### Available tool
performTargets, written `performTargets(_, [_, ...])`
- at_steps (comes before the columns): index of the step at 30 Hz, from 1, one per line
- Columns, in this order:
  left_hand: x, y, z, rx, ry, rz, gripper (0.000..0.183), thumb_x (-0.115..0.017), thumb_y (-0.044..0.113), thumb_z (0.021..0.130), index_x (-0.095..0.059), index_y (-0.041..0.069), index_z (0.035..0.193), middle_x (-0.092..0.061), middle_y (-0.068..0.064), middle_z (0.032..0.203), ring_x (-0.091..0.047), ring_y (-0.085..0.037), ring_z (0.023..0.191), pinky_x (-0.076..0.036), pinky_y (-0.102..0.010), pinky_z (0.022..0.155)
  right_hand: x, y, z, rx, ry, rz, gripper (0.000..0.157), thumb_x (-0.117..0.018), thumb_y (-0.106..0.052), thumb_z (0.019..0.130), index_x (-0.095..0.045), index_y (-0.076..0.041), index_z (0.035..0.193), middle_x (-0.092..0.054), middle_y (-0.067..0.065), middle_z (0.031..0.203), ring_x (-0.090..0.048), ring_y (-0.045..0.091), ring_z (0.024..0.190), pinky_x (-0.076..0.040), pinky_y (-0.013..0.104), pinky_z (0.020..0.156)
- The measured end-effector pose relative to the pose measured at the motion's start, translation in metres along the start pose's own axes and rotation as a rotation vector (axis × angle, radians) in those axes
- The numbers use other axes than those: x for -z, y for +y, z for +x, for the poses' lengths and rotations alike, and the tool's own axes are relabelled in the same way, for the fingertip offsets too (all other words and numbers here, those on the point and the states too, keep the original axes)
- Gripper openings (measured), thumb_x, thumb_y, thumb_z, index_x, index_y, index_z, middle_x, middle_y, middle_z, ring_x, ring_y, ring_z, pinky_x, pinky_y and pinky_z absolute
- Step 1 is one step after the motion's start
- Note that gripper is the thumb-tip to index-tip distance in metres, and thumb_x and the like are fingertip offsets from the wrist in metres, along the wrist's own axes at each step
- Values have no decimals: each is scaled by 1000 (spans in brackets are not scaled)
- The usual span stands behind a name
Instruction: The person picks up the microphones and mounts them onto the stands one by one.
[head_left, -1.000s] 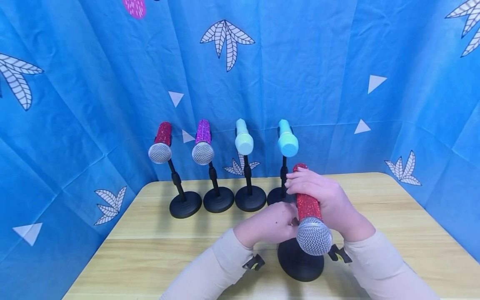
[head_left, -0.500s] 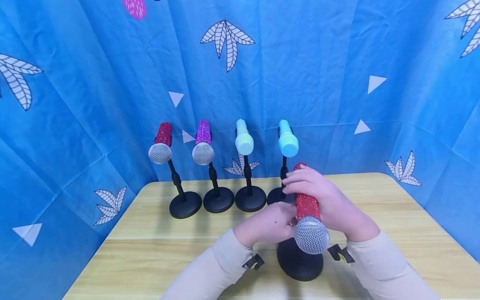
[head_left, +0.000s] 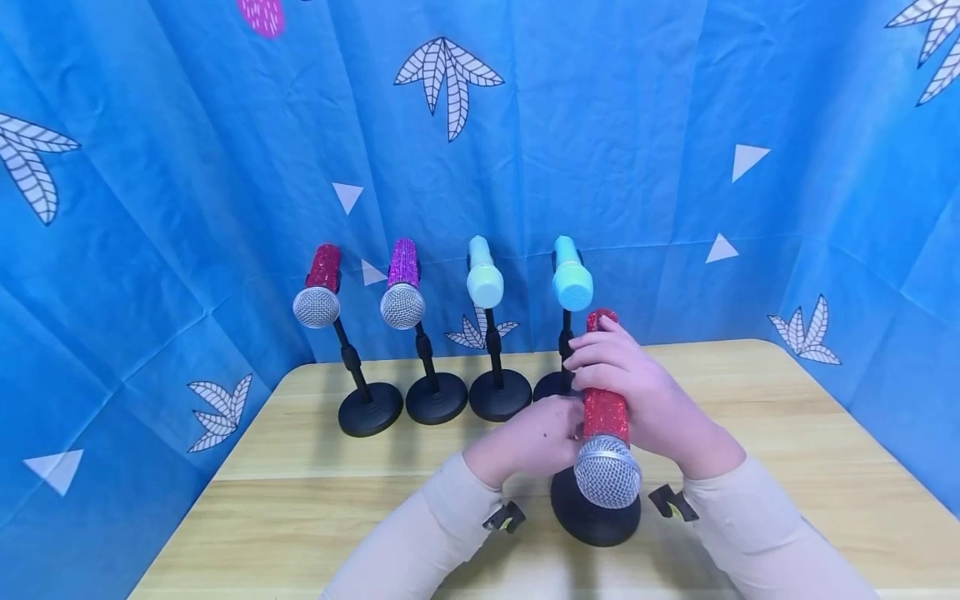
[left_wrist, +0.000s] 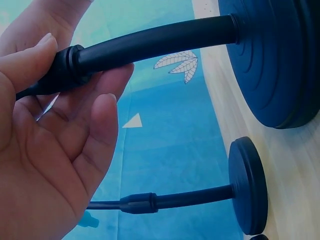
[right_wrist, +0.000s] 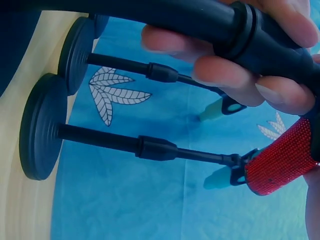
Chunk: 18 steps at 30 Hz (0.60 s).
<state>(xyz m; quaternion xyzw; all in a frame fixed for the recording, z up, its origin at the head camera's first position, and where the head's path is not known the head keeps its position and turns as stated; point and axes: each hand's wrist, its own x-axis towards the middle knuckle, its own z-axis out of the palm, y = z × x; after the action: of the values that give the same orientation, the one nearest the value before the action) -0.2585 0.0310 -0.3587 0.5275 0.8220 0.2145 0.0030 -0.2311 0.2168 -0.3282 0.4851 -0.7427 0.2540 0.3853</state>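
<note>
A red glittery microphone with a silver mesh head sits atop a black stand, its head facing the viewer. My right hand grips the microphone's body from the right, fingers over its top. Just below, my left hand holds the stand's pole. In the left wrist view, the left hand has thumb and fingers around the black collar of the pole. The stand's round base is on or near the table. In the right wrist view, the red microphone shows beside the left hand's fingers.
Behind, a row of stands carries a dark red microphone, a purple microphone, a pale mint microphone and a turquoise microphone. The last stand's base is partly hidden by the hands. A blue curtain surrounds the wooden table.
The red microphone and its stand have shifted slightly left and away, and the microphone's head now points more straight at the viewer. Both hands keep their hold. The head view shifted slightly.
</note>
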Motion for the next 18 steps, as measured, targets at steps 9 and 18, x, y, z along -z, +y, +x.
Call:
performTargets(9, [-1, -3, 0, -4, 8, -78, 17, -66, 19, 98, -69, 12, 113, -70, 6, 104, -60, 0, 94, -45, -13, 86, -1, 1, 0, -102, -14, -58, 54, -93, -7, 60, -66, -8, 107, -66, 11, 122, -56, 36, 123, -29, 56, 115])
performTargets(18, [-1, -4, 1, 32, 11, -75, 20, -68, 20, 97, -68, 12, 115, -70, 7, 101, -60, 1, 90, -46, -13, 83, 11, -4, 2, -232, -145, -84, 60, -97, -9, 59, -67, -12, 112, -62, 8, 129, -50, 33, 130, -31, 56, 114])
